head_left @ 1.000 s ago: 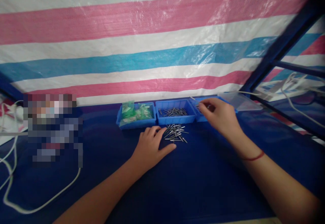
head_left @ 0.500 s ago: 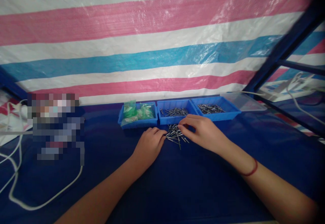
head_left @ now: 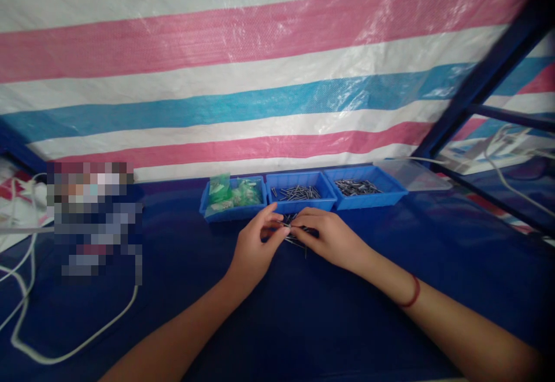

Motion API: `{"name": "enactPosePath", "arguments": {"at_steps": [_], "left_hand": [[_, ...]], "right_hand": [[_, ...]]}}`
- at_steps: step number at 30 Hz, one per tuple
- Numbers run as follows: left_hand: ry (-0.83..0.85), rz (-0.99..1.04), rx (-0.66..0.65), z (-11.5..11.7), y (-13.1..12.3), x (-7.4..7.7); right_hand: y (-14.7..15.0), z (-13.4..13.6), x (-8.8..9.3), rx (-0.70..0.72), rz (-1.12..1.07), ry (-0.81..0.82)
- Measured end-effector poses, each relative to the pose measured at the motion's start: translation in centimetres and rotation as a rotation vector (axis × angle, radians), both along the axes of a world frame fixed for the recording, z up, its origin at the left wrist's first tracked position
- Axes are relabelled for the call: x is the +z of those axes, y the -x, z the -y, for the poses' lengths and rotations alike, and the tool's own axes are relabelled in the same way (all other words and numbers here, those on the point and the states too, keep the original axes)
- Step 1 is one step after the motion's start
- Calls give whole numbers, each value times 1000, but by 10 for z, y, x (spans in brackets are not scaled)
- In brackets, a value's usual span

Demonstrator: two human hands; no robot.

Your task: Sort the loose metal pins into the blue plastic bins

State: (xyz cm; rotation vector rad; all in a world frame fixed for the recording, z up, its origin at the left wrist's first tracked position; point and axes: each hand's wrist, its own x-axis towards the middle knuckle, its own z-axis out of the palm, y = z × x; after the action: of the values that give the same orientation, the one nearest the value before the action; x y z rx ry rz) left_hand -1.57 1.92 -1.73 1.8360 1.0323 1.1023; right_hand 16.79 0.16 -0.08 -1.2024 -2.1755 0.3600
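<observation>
behind the workspace hung a large glossy plastic sheet (head_left: 243, 75) with wide white, pink and blue stripes. below it was a dark blue tabletop (head_left: 321, 318), with a dark blue frame post (head_left: 481, 75) slanting at the right. at the left, a blocked-out patch (head_left: 97, 220) concealed some objects, and a white cable (head_left: 82, 347) curled nearby.

three bright blue bins stood in a row at the back of the table. the left bin (head_left: 232, 214) held green plastic packets (head_left: 247, 192); the middle bin (head_left: 325, 203) and the right bin (head_left: 373, 199) each held slim metal pieces. a clear flat sheet (head_left: 427, 178) lay beside the right one.

two bare hands met in front of the middle bin. the left hand (head_left: 258, 240) was loosely curved, its fingers slightly parted and its thumb reaching toward the right. the right hand (head_left: 327, 234), with a dark red band (head_left: 415, 292) around that forearm, brought thumb and fingertips close together beside the left thumb; whether either hand pinched a piece was too small to tell.

under the fingertips, on the tabletop, lay a small pile of metal pins (head_left: 298, 243): thin, straight, silvery grey, crossing at odd angles and partly hidden.
</observation>
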Motion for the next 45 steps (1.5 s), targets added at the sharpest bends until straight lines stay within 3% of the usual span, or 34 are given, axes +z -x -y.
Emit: {"name": "enactPosePath", "arguments": {"at_steps": [2, 5, 24, 34, 37, 41, 45], "left_hand": [[119, 105, 10, -1, -1, -2], [165, 107, 3, -2, 0, 0], [102, 55, -44, -1, 4, 6], [-5, -165, -79, -1, 5, 2], [-130, -303, -118, 1, 5, 2], [-298, -518, -143, 5, 3, 1], [-350, -679, -96, 8, 1, -1]], "right_hand": [[0, -1, 1, -11, -100, 30], [0, -1, 2, -6, -191, 58], [8, 2, 0, -38, -284, 75], [6, 2, 4, -102, -368, 88], [-11, -3, 14, -219, -367, 12], [-58, -17, 22, -584, -363, -162], [-98, -33, 16, -789, -124, -224]]}}
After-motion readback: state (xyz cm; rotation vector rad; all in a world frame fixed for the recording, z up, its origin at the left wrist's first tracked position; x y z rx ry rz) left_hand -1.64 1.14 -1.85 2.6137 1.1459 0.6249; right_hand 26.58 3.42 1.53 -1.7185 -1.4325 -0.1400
